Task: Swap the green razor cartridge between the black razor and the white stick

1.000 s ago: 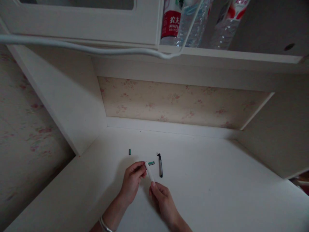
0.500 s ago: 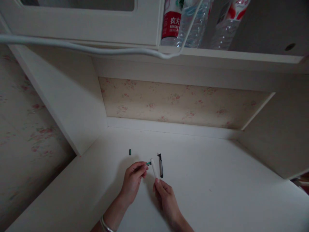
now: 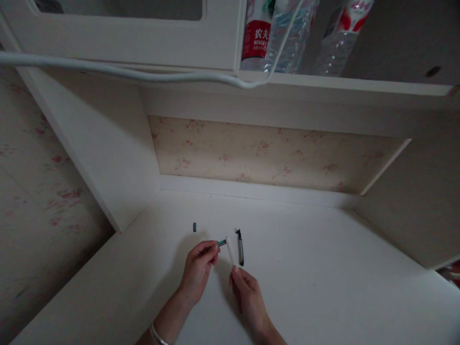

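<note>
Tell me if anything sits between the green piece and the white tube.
Nothing visible does: the green piece in the left hand sits right beside the white tube held by the right hand. The black pen part lies beyond the tube.

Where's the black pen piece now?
Head view, centre: black pen piece lies on the desk, just right of the white tube in the right hand.

Pen right of tube
</note>
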`<state>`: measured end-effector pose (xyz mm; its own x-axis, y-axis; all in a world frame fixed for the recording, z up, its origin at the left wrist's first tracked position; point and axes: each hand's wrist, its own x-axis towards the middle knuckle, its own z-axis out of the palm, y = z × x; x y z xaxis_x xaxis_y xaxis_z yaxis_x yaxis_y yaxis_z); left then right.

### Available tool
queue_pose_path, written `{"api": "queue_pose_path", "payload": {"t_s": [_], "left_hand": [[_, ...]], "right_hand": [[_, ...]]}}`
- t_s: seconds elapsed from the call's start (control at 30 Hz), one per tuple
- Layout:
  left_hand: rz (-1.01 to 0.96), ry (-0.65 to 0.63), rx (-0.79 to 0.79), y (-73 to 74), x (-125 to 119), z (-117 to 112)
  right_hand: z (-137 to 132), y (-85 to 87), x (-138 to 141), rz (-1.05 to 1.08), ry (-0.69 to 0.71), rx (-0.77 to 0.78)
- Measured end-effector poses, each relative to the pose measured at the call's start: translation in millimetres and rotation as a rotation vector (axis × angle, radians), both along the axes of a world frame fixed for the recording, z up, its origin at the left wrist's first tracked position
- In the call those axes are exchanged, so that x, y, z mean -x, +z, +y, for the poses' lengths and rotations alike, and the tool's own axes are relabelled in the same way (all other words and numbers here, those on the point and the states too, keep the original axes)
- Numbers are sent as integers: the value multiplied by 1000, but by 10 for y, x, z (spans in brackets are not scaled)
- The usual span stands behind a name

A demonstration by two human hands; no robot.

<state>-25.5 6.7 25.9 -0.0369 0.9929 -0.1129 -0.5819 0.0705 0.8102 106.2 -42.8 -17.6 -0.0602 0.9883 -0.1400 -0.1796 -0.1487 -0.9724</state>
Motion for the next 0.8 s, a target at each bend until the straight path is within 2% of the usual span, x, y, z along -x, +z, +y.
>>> {"api": "queue_pose_path", "payload": {"t_s": [0.17, 0.3, 0.43, 0.57, 0.7, 0.8], "left_hand": [[10, -8, -15, -4, 5, 0], [6, 14, -15, 8, 13, 9], [7, 29, -18, 11, 19, 6], [-5, 40, -7, 9, 26, 3], [-15, 35, -11, 7, 26, 13], [-7, 36, -6, 13, 20, 16]], "right_hand": [[-5, -6, -2, -18, 98, 9], [-12, -1, -11, -40, 18, -14], [-14, -14, -10, -58, 86, -10], [-12, -17, -13, -59, 23, -23], [-16, -14, -18, -65, 102, -29], [-13, -22, -19, -65, 36, -22]]}}
